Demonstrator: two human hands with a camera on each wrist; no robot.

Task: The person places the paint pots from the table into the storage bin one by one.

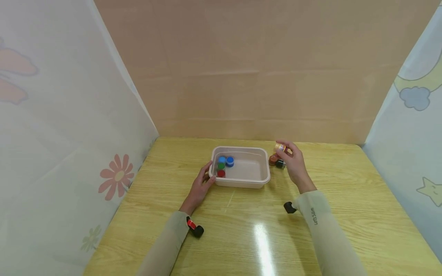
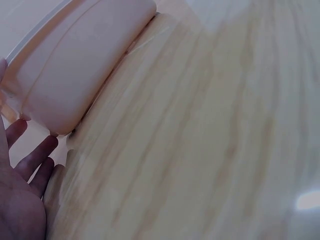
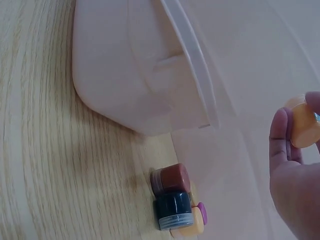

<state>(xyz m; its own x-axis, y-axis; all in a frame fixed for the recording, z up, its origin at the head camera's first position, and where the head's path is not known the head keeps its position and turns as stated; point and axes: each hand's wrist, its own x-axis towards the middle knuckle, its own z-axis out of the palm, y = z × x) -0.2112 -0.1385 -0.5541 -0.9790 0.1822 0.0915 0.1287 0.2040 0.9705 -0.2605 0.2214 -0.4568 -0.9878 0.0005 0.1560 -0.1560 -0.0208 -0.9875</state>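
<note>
My right hand (image 1: 292,163) holds up a small orange paint jar (image 3: 304,125) between thumb and fingers, right of the pale pink plastic tub (image 1: 241,183). Below that hand on the table are a brown-red jar (image 3: 176,179) and a black jar (image 3: 173,206) lying on its side. Partly hidden behind them show an orange jar (image 3: 194,225) and a bit of purple (image 3: 202,212). With thumb at the rim and extended fingers against the outer wall, my left hand (image 1: 201,186) touches the tub's near left corner. A light blue jar (image 1: 222,159), blue jar (image 1: 230,161), green jar (image 1: 221,166) and red jar (image 1: 221,173) stand inside, at the left.
The wooden table (image 1: 235,230) carries the tub near its far side. Behind it rises a tan paper wall (image 1: 235,107), and white printed sheets (image 1: 86,134) flank the table. A small black camera sits at each wrist.
</note>
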